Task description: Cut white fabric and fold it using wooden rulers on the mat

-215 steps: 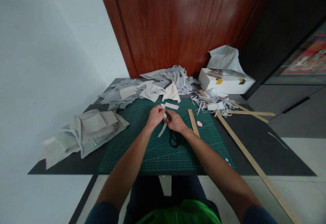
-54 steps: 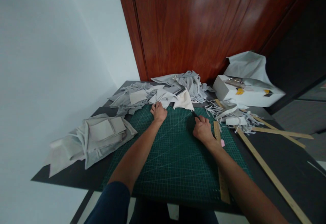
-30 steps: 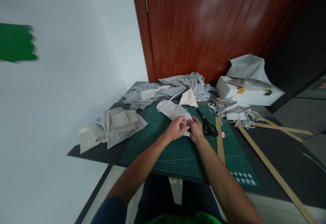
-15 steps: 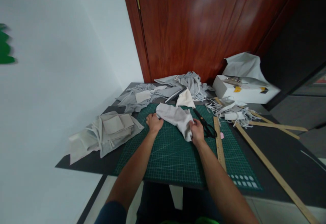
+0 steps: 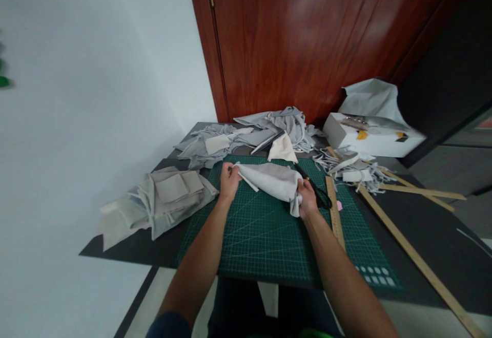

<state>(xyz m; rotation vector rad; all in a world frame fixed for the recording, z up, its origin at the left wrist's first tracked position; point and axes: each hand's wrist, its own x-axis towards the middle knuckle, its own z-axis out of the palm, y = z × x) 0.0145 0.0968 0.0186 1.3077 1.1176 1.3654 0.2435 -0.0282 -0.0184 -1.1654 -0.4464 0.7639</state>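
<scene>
A pale grey piece of cloth (image 5: pixel 272 180) is stretched sideways between my two hands over the green cutting mat (image 5: pixel 265 240). My left hand (image 5: pixel 229 180) pinches its left end, where a narrow strip of the cloth hangs down. At the other end, my right hand (image 5: pixel 306 197) is closed on the bunched fabric, and a fold droops below the fingers. Black-handled scissors (image 5: pixel 321 197) lie just beyond my right hand, partly hidden by it. To their right a wooden ruler (image 5: pixel 335 212) rests on the mat.
Folded grey cloth pieces (image 5: pixel 175 194) are stacked at the left. Fabric heaps (image 5: pixel 209 146) and a cream cloth pouch (image 5: pixel 283 148) lie along the back. A white box (image 5: pixel 374 135) stands back right, near cut strips (image 5: pixel 355 166) and a long wooden strip (image 5: pixel 411 251).
My left hand has taken hold of the cloth's left end, and the cloth is now drawn out straighter. My right hand has shifted slightly right, still gripping it.
</scene>
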